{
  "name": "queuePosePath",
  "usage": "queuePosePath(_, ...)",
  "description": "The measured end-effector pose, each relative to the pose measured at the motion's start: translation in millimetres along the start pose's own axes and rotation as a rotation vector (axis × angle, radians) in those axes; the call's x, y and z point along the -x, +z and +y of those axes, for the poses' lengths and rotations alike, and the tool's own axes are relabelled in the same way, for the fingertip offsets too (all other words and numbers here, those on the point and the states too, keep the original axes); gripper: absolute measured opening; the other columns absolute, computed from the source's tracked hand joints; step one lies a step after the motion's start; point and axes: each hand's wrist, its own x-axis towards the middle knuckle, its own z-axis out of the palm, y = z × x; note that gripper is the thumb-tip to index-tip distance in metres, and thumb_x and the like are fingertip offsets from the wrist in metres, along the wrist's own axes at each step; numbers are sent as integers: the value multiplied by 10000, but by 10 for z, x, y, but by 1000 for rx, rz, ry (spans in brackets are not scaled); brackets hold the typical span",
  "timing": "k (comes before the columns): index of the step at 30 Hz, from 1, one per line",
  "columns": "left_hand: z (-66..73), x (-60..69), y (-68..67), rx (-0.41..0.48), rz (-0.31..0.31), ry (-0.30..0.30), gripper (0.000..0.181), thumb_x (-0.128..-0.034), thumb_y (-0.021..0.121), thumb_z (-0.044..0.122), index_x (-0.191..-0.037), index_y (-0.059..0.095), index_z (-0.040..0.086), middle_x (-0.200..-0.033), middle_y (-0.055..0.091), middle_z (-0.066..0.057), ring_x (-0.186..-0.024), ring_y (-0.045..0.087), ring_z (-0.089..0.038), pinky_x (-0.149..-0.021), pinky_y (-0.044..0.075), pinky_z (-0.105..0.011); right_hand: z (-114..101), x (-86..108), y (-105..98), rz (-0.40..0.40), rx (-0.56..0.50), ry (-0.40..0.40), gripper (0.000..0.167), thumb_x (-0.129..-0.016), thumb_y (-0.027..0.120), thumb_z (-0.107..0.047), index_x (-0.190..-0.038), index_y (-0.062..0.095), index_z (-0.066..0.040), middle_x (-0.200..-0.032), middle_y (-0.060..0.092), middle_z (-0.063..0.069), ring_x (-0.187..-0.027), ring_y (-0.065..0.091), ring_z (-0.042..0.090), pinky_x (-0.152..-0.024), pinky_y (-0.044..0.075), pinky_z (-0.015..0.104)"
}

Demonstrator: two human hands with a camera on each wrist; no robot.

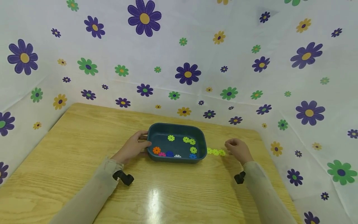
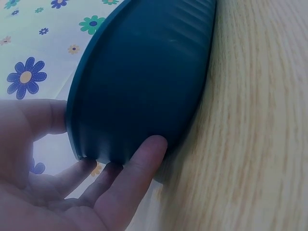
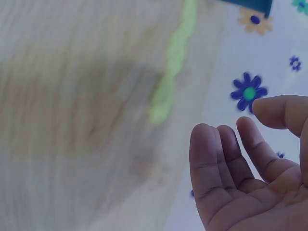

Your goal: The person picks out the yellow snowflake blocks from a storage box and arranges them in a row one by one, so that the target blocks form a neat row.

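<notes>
A dark teal tray [image 1: 176,160] stands on the table, holding flower-shaped pieces: several yellow-green ones [image 1: 171,138], an orange one [image 1: 156,150], a pink, a white and two blue ones. My left hand [image 1: 133,147] grips its left end, thumb over the rim; in the left wrist view the fingers [image 2: 144,166] lie against the tray's outer wall [image 2: 139,86]. Right of the tray, a row of yellow-green pieces [image 1: 215,152] lies on the table. My right hand [image 1: 239,150] hovers just beyond the row's right end, its fingers loosely bent and empty; the row [image 3: 173,62] also shows in the right wrist view.
The wooden table [image 1: 173,189] runs up to a white cloth [image 1: 167,56] printed with flowers, which hangs behind it and at both sides. Black bands with small black devices [image 1: 127,179] sit at both wrists, over light sleeves.
</notes>
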Motion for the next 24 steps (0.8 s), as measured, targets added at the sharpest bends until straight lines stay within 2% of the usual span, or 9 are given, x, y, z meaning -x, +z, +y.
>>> queuePosePath(6,14,8,-3,-9,-7,13,609,-1047,591,116,-1588,318,54,-1512,425,-266,-1242,602,-422,-885,623,-485,-223,-21,116,-13,-72,-36,454,-1067,574,-283,-1371,556,54,-1316,602,237,-1216,616,399,-988,582,447)
queuePosePath(16,53,55,0,5,-13,12,625,-1050,584,120,-1600,297,51,-1532,407,-275,-1276,574,-443,-902,613,-506,-656,-42,400,-22,-160,-112,346,-1053,602,-189,-1321,589,29,-1285,612,219,-1230,597,431,-969,590,434)
queuePosePath(20,60,59,0,-3,-10,12,618,-1049,586,119,-1596,307,51,-1532,413,-274,-1279,572,-443,-899,615,-502,-806,-73,563,-43,-155,-115,325,-1042,621,-180,-1301,606,16,-1261,622,190,-1187,627,369,-984,584,448)
queuePosePath(24,61,49,11,-10,-6,12,615,-1049,586,117,-1594,310,43,-1526,418,-277,-1277,573,-443,-897,617,-496,-937,-95,726,-74,-105,-113,313,-1037,627,-177,-1296,624,0,-1254,644,163,-1145,646,323,-994,572,443)
